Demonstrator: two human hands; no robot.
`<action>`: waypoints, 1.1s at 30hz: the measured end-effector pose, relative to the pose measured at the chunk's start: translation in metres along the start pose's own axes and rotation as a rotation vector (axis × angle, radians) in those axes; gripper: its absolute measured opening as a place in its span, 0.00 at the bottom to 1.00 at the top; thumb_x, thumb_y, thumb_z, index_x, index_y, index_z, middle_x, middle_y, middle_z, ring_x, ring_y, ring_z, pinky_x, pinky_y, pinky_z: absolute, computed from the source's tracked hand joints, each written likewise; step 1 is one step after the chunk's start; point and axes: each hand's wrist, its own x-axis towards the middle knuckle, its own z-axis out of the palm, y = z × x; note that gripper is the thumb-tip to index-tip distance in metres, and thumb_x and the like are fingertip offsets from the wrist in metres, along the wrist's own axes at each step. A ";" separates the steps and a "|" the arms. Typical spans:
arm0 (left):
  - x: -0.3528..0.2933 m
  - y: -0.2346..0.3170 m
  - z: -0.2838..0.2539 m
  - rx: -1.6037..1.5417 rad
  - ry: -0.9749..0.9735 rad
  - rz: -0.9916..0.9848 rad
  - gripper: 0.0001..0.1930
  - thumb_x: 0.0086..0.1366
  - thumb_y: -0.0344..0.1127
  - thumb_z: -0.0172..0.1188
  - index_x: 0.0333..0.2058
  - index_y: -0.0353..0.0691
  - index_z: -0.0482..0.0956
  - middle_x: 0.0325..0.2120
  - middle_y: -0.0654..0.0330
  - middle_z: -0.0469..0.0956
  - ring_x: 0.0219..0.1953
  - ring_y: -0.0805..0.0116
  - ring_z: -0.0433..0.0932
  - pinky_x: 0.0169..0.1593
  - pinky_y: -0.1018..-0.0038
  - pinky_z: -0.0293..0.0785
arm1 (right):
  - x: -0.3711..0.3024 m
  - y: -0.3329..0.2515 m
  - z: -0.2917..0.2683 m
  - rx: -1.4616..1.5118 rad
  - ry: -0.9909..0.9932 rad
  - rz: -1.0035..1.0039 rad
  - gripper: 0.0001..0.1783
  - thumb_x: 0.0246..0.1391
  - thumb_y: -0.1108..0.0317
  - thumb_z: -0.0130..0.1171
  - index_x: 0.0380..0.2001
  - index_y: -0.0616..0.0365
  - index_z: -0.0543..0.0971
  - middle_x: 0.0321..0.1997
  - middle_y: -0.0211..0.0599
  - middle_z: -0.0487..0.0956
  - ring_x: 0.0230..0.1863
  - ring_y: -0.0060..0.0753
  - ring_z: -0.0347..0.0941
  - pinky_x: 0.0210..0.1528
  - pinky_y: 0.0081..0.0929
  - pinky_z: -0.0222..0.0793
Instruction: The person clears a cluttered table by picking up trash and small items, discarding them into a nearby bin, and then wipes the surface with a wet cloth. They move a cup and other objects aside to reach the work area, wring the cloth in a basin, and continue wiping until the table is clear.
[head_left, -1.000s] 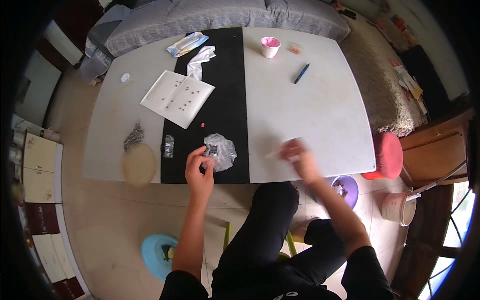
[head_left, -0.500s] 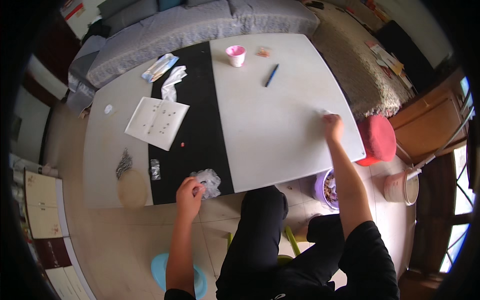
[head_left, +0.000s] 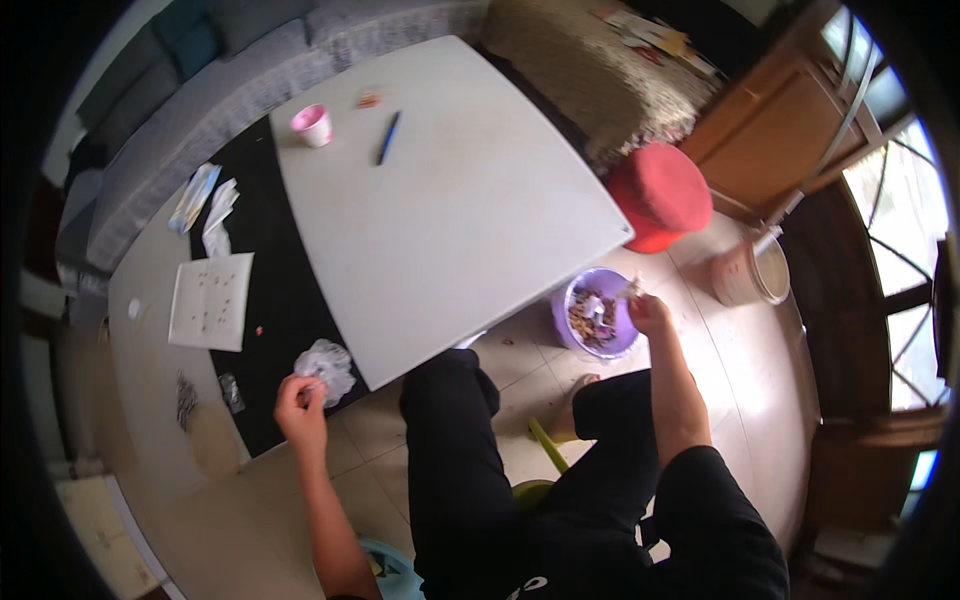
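Note:
My right hand is beyond the table's front right edge, closed on a crumpled white tissue. Just below and left of it stands a purple bin with brown scraps and white crumpled paper inside. At the front of the table's black strip, my left hand has its fingers pinched at the edge of a crumpled clear plastic bag. Farther back lies a white sheet dotted with several small dark bits, a tiny red piece beside it.
A pink-and-white cup, a blue pen and a small orange packet are on the table. White wrappers lie at the left. A red stool and a pale bucket stand right.
My right hand has moved off the tabletop to the bin, carrying the white tissue. My left hand stays by the plastic bag. The view has swung to the right.

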 end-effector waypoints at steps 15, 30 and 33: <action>-0.002 -0.008 -0.007 0.023 0.003 0.007 0.05 0.52 0.23 0.57 0.27 0.34 0.70 0.25 0.66 0.68 0.28 0.80 0.67 0.32 0.84 0.64 | -0.094 -0.053 0.184 -0.796 -0.068 -1.018 0.15 0.43 0.81 0.51 0.37 0.57 0.75 0.37 0.38 0.77 0.38 0.30 0.74 0.40 0.24 0.68; 0.002 -0.002 0.008 -0.098 -0.015 -0.117 0.05 0.53 0.22 0.56 0.29 0.35 0.71 0.27 0.65 0.72 0.30 0.80 0.70 0.35 0.84 0.66 | -0.008 -0.026 0.277 -0.802 -0.036 -0.511 0.15 0.51 0.67 0.42 0.37 0.57 0.76 0.46 0.48 0.72 0.51 0.43 0.66 0.52 0.34 0.60; 0.004 0.003 0.023 -0.137 -0.045 -0.108 0.05 0.53 0.22 0.56 0.29 0.35 0.71 0.27 0.65 0.72 0.30 0.80 0.70 0.35 0.84 0.66 | -0.033 0.009 0.279 -1.021 -0.382 -0.861 0.16 0.48 0.74 0.43 0.39 0.55 0.76 0.47 0.42 0.73 0.52 0.41 0.66 0.54 0.32 0.60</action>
